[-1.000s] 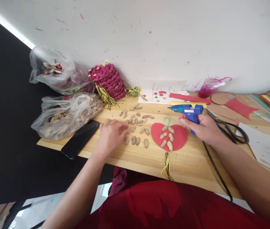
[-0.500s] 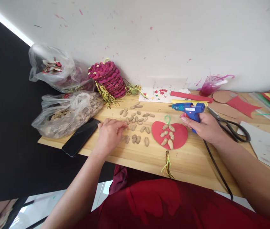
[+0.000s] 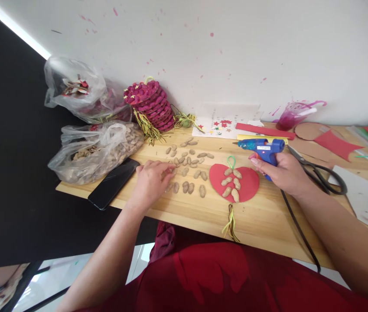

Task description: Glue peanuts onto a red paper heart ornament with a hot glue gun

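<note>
My right hand [image 3: 283, 171] grips a blue hot glue gun [image 3: 263, 149], its nozzle pointing left above the table. Just left of it lies a red heart-shaped card [image 3: 251, 180] with two columns of peanuts [image 3: 226, 181] on it. The card has a green loop [image 3: 232, 162] on top and a yellow-brown tassel [image 3: 230, 223] below. Over at the left, my left hand [image 3: 154, 180] rests low with bent fingers, the fingertips closed around what looks like a peanut, mostly hidden. Loose peanuts [image 3: 202, 190] are spread in rough rows beside that hand.
Left of the peanuts are a black phone [image 3: 112, 184] and a plastic bag of peanuts [image 3: 105, 151]. Behind stands a stack of purple peanut-covered pieces [image 3: 151, 106]. Black scissors [image 3: 322, 175] lie by my right wrist; the glue gun's cord [image 3: 301, 232] hangs over the front edge.
The whole view has shifted slightly to the right. My left fingers have curled in more, and a peanut beneath them shows more clearly. My right hand keeps the glue gun in the same place.
</note>
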Demonstrator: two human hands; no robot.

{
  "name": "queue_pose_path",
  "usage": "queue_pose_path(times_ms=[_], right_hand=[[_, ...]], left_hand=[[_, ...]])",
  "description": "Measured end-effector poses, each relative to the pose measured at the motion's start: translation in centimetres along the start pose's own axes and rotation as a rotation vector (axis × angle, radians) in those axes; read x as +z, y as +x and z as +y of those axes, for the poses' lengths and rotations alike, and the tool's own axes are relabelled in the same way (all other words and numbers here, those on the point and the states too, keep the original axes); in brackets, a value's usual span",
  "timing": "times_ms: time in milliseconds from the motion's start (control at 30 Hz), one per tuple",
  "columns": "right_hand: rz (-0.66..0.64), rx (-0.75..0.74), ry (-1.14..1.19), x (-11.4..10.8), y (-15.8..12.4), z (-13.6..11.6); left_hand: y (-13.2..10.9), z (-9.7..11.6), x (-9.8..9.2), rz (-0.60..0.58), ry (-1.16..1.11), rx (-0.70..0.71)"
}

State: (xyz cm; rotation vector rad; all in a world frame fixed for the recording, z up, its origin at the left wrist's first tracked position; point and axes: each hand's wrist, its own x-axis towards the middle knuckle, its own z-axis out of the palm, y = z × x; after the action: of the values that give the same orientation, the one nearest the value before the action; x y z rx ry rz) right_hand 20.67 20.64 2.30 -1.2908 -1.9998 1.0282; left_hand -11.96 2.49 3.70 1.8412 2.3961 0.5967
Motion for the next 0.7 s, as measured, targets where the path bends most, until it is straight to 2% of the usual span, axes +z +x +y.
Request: queue_pose_path(times_ms=[300,533,700], right_hand=[[0.008,0.032,0.019,0.02,-0.09,-0.45],[0.014,-0.013,0.019,-0.05,-0.07,-0.24],[0.011,-0.010,-0.016,-0.07,0.04,0.23]], left_hand=[[0.23,0.74,0.11,-0.024,-0.017,0.016],[0.07,0.15,-0.40,0.004,-0.032,0.008],[0.31,0.09,-0.64,-0.027,-0.078,0.046]])
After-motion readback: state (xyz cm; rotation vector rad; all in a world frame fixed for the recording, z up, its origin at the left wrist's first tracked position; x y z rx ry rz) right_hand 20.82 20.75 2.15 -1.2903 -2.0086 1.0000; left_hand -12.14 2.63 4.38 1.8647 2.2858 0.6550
